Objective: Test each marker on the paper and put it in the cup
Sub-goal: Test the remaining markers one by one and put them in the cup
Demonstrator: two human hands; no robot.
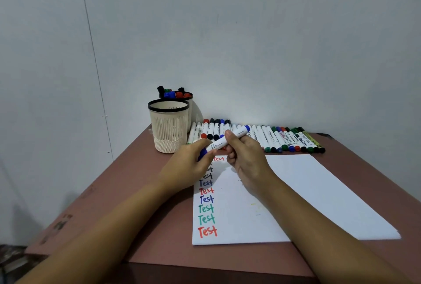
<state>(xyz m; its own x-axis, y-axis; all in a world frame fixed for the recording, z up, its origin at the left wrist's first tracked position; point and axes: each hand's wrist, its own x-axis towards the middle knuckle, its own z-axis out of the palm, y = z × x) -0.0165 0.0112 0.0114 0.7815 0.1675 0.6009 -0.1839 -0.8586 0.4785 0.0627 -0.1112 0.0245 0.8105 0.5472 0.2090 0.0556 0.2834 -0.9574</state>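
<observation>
So the marker [222, 141] hangs mid-frame over the top edge of the paper [307, 192], slanting from lower left to upper right. The left hand [189, 167] pinches the blue lower end, probably the cap, and the right hand [246, 158] wraps the barrel. The front cup [168, 128] and the marker-filled rear cup [190, 110] stand at upper left, nearer the left hand.

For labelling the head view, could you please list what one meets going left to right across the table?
Front cup → left hand → right hand → olive marker at the row's end. The blue marker spans both hands, so it is left out.
</observation>
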